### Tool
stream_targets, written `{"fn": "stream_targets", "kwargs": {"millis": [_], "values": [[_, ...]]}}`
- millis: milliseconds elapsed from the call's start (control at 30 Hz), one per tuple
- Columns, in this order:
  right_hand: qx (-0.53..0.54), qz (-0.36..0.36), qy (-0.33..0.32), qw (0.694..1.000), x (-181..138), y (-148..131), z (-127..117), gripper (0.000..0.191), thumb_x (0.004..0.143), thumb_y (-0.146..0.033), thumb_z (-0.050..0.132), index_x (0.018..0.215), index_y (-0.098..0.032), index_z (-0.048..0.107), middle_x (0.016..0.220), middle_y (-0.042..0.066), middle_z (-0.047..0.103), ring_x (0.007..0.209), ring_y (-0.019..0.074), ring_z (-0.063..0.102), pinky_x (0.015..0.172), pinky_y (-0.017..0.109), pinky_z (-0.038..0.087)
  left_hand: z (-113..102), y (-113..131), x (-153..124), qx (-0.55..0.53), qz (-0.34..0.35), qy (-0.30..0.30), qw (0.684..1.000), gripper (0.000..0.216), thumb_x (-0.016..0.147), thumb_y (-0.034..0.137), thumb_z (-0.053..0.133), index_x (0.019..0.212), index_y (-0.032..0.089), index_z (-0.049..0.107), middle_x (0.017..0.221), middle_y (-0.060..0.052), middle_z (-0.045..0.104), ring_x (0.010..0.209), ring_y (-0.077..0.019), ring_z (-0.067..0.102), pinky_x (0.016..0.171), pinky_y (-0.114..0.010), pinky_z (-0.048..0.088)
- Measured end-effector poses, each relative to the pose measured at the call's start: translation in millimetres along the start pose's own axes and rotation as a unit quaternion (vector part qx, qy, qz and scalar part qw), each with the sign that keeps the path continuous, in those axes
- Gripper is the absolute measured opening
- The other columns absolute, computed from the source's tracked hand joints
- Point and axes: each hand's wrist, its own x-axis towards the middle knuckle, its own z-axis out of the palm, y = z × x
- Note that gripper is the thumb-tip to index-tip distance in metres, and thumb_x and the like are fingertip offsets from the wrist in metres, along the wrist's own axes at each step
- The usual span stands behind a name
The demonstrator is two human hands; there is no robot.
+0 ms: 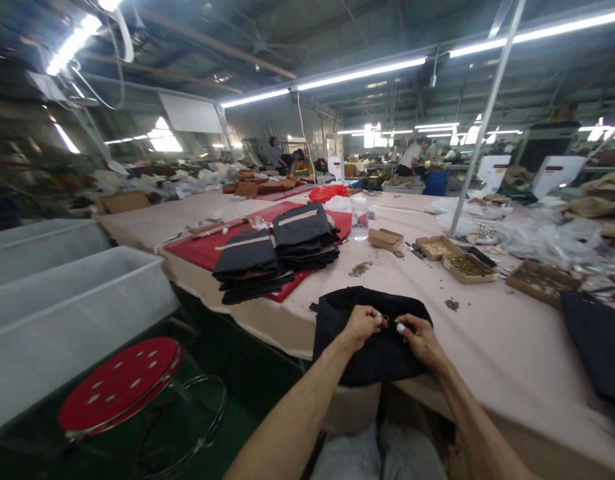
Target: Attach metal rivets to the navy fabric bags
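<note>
Left hand [363,327] pinches what looks like a small ring [386,319] over the black cloth [372,368]; the right hand [421,339] holds its fingertips close together, but whether they grip anything I cannot tell. The black cloth lies on the counter [497,347], with loose rings [360,269] beyond it, 2 dark fabric stacks [306,230] to its left and 3 parts boxes [468,268] to its right.

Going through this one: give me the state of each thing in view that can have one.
Left hand: fingers curled over the fabric; grip unclear
Right hand: fingers bent; grip unclear
Black fabric piece: rumpled, at the table edge
Dark fabric stacks: piled flat
Clear bottle: upright
Brass-filled box: open
Red stool: upright
Tube light: lit
</note>
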Motion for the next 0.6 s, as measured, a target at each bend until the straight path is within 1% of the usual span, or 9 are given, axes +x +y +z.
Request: {"fn": "stream_targets", "kwargs": {"millis": [167,267,333,500,600], "values": [[0.016,-0.014,-0.003,1.0,1.4,-4.1,1.6,0.03,0.086,-0.039,0.054,0.092,-0.015,0.071,0.064,0.0,0.055,0.056,0.0127,0.045,0.052,0.024,0.032,-3.3,5.7,2.0,-0.002,0.003,-0.031,1.0,0.022,0.068,0.028,0.075,0.076,0.01,0.065,0.078,-0.011,0.071,0.072,-0.0153,0.064,0.065,-0.025,0.047],[0.016,-0.024,0.001,1.0,2.4,-7.4,3.4,0.027,0.085,-0.036,0.054,0.089,-0.015,0.071,0.063,-0.001,0.055,0.057,0.0127,0.047,0.052,0.024,0.033,-4.6,9.6,2.2,0.014,0.011,-0.048,0.999,0.024,0.065,0.03,0.075,0.075,0.01,0.067,0.074,-0.009,0.069,0.064,-0.012,0.058,0.061,-0.024,0.042],[0.008,-0.026,-0.003,1.0,3.8,-9.1,4.2,0.024,0.084,-0.034,0.056,0.09,-0.016,0.071,0.064,0.0,0.057,0.057,0.0128,0.049,0.053,0.024,0.034,-4.6,11.0,3.7,0.035,0.021,-0.054,0.998,0.023,0.063,0.029,0.074,0.072,0.01,0.067,0.068,-0.006,0.067,0.06,-0.01,0.052,0.059,-0.023,0.038],[0.014,-0.038,-0.009,0.999,7.9,-10.6,4.3,0.02,0.081,-0.03,0.057,0.088,-0.017,0.07,0.067,0.0,0.06,0.059,0.0137,0.053,0.055,0.024,0.038,-2.0,10.7,9.4,0.121,0.025,-0.018,0.992,0.009,0.061,0.02,0.066,0.064,0.011,0.067,0.059,-0.001,0.06,0.058,-0.0095,0.045,0.057,-0.024,0.033],[0.011,-0.053,-0.005,0.999,9.1,-11.2,3.5,0.018,0.079,-0.028,0.058,0.084,-0.017,0.071,0.069,0.001,0.062,0.061,0.0141,0.053,0.056,0.024,0.039,0.8,11.4,11.0,0.167,0.019,-0.021,0.985,0.006,0.06,0.014,0.062,0.063,0.011,0.067,0.054,0.001,0.055,0.055,-0.0087,0.041,0.054,-0.023,0.029]]}}
